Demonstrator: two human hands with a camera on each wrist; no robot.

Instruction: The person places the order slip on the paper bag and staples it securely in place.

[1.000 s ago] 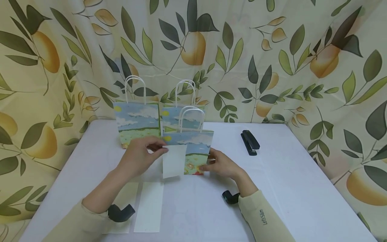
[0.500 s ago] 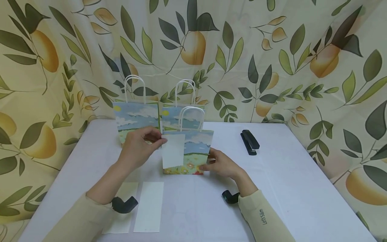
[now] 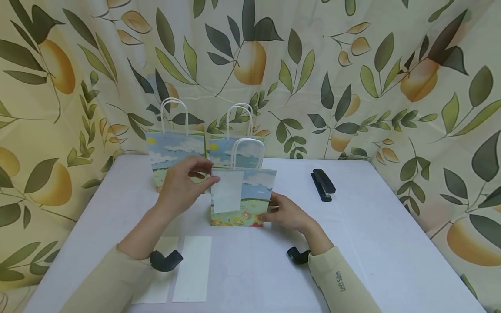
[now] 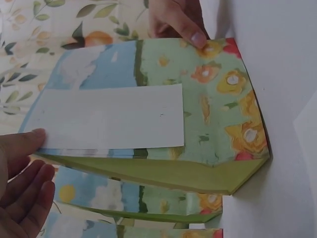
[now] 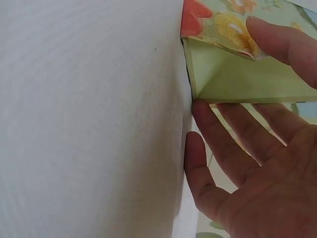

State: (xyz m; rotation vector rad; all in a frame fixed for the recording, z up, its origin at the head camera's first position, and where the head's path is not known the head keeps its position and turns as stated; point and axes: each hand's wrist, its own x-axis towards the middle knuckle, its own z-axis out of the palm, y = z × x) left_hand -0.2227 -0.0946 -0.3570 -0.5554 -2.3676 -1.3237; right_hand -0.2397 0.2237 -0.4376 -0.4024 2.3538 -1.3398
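Note:
A white paper card (image 3: 228, 191) lies against the left front of a small paper gift bag (image 3: 256, 195) printed with sky and flowers. My left hand (image 3: 185, 182) holds the card at its upper left corner, thumb on its face. In the left wrist view, the thumb (image 4: 29, 140) overlaps the card's end, and the other fingers curl beside the bag. My right hand (image 3: 287, 211) grips the bag's lower right side. In the right wrist view, its thumb (image 5: 282, 42) lies on the flowered front and fingertips (image 5: 203, 109) reach the back edge.
Two matching gift bags stand behind, one at the left (image 3: 176, 150) and one in the middle (image 3: 219, 152). A black stapler (image 3: 323, 184) lies at the right. Two white paper strips, one (image 3: 192, 269) fully visible, lie in front at the left, the other partly under my left arm.
My left hand has raised the card from in front of the bag's lower part and laid it flatter against the upper left of the front. The right hand has stayed in place.

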